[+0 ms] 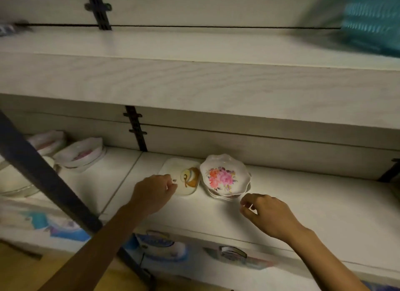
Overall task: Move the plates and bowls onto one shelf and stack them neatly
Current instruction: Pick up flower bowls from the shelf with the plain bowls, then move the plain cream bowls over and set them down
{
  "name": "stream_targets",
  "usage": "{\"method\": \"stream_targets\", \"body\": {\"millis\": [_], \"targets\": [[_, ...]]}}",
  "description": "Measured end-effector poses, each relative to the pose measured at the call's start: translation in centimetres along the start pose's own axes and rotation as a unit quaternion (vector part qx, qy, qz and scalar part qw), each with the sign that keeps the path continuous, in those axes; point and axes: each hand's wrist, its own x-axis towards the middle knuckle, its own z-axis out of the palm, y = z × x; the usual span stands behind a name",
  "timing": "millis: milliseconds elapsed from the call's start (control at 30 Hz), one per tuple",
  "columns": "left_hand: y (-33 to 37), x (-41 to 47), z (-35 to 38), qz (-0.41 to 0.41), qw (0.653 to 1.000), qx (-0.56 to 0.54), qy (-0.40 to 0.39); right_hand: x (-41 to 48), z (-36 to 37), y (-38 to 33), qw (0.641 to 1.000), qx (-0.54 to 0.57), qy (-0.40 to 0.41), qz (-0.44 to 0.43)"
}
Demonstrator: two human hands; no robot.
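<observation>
On the lower shelf (313, 204) lies a white squarish plate (179, 171) with a brown and yellow picture. Right beside it stands a small stack of scalloped bowls (225, 176) with pink flowers inside. My left hand (151, 193) sits at the plate's near left edge, fingers curled on its rim. My right hand (266, 212) hovers just in front of and to the right of the flowered bowls, fingers loosely curled, holding nothing. More white dishes (82, 152) with pink print stand at the shelf's far left.
An upper shelf board (194, 80) overhangs the lower one. A dark metal post (43, 173) crosses diagonally at the left. A teal basket (372, 20) stands on the upper shelf at right. Packaged goods (160, 245) lie below the lower shelf.
</observation>
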Motion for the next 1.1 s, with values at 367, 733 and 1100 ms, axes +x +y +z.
{"method": "stream_targets", "body": {"millis": [367,733,1100], "targets": [[-6.4,-10.0,-2.7,-0.140,0.990,-0.025,0.020,2.7,1.0,-9.6,0.983,0.004,-0.024,-0.180],[-19.1,-18.7,-5.4,-0.157,0.986,-0.033,0.039,2.4,4.4,-23.7,0.972,0.005,-0.038,-0.232],[-32.4,-22.9,-9.3,-0.142,0.989,-0.016,0.034,3.0,8.4,-37.8,0.979,0.017,-0.034,-0.199]]}}
